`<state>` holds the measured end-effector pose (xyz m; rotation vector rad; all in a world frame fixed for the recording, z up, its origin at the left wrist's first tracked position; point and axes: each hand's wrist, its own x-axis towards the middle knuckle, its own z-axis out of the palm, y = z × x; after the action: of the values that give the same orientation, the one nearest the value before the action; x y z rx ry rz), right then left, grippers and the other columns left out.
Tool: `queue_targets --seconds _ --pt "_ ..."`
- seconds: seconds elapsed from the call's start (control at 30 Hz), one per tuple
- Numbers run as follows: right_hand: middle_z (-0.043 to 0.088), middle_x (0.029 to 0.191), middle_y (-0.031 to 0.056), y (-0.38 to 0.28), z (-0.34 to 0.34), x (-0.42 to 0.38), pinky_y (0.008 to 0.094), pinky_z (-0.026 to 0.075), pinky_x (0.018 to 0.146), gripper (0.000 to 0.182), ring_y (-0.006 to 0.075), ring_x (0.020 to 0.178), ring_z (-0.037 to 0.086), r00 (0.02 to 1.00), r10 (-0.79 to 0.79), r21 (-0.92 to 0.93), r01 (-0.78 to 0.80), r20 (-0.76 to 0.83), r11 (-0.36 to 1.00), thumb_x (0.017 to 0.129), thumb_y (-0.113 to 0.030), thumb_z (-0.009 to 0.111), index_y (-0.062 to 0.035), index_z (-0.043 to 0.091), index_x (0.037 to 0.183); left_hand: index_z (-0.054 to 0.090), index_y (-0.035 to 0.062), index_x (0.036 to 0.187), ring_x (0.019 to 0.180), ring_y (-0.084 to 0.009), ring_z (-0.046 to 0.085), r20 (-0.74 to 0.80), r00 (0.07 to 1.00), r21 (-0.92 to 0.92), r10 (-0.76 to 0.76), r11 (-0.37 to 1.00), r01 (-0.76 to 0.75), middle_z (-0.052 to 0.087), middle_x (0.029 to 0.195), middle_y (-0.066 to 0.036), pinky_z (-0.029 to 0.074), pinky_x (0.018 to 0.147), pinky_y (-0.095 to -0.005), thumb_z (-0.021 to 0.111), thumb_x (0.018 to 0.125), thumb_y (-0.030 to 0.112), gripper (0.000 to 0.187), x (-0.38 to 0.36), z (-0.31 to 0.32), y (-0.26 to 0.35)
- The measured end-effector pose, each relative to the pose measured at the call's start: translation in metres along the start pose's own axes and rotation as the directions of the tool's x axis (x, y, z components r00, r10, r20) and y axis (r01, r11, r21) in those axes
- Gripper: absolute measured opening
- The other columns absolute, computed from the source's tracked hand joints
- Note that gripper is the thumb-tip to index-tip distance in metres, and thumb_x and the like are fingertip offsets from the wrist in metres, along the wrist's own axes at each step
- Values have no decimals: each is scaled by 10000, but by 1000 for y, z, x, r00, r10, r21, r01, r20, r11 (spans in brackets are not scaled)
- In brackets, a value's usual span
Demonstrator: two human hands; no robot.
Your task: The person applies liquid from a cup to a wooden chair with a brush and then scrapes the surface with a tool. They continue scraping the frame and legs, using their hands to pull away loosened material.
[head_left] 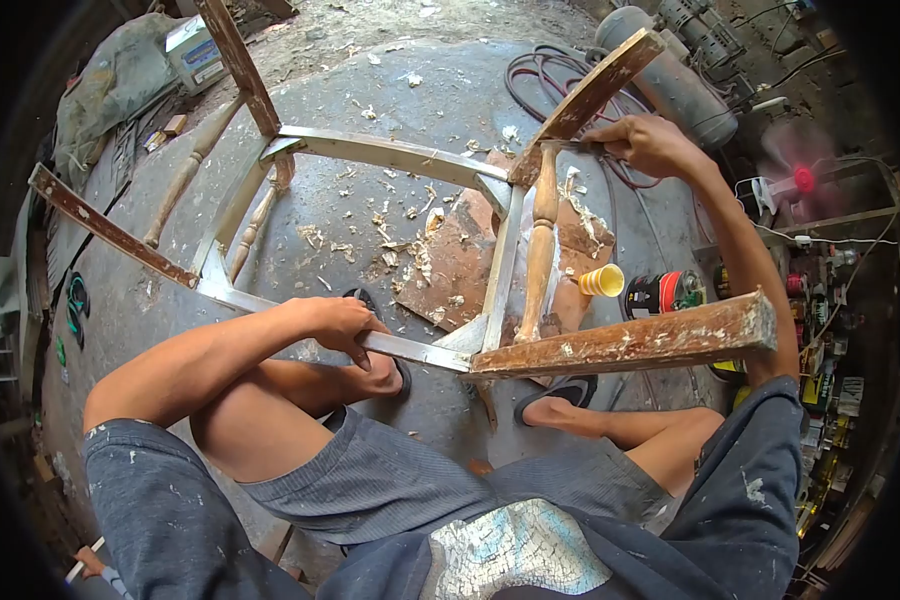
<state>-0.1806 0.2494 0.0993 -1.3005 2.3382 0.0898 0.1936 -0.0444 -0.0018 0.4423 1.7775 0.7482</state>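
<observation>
A wooden chair frame [400, 155] lies tipped over in front of me, its legs splayed outward. The legs carry worn brown paint with pale patches, while the rails between them are whitish. Turned spindles, one of them a bare-wood spindle [542, 230], join the legs. My left hand [340, 325] is closed around the near rail. At the far right leg [600, 85], my right hand [645, 147] is closed with the fingers pinched on a thin flat scraper [568, 146]. The scraper's edge is against the leg near its joint; most of the tool is hidden.
Paint flakes litter the concrete floor and a brown board [445, 285]. A yellow striped cup [601, 281] and a dark can [660, 293] stand right of the frame. Hoses [540, 75], a compressor tank [685, 95] and a pink fan [802, 178] sit beyond.
</observation>
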Motion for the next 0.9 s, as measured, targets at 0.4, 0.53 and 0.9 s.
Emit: queue_targets --seconds 0.4,0.53,0.9 --pt "718 866 172 -24 -7 11 449 546 726 492 352 812 696 998 67 -409 -53 19 911 844 -49 537 -279 729 1233 504 246 1490 861 -304 668 25 999 -7 36 999 -35 722 931 -154 510 818 -412 822 789 356 778 1 1 -4" --pt "725 856 148 -19 -12 5 438 533 718 384 338 812 696 994 -87 -194 72 -68 978 917 -107 575 -256 726 1237 509 236 1486 891 -310 675 -15 997 30 69 997 -69 729 956 -148 513 826 -412 827 781 343 781 3 4 -9" --pt "562 1077 208 -40 50 -49 468 594 686 470 355 814 701 925 119 -189 -197 -361 962 929 -123 557 -291 630 1362 501 237 1490 974 -338 662 51 999 -10 13 1000 -13 731 1029 -156 499 873 -436 835 766 357 807 2 4 -9"
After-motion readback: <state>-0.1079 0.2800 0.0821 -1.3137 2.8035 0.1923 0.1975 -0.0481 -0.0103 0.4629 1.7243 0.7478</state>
